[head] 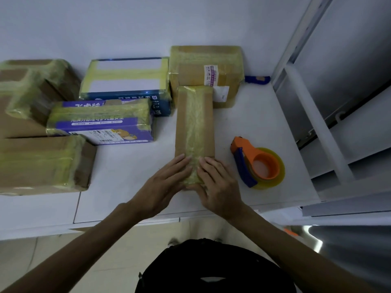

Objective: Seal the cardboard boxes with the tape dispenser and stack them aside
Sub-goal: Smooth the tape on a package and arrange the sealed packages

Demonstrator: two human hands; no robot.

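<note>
Fingers (182, 162) straight, left hand (167, 185) and right hand (218, 185) press tape (195, 123) flat on the narrow box (181, 123); rub firmly forward from fingertips.

Large white Chinese characters run across the purple box (101, 123), partly hidden under yellowish tape; its barcode label (103, 135) carries print too fine to read. White characters on the blue box (124, 77) stand upside down. A purple-and-white sticker (210, 75) on the brown box (190, 72) is illegible.
</note>
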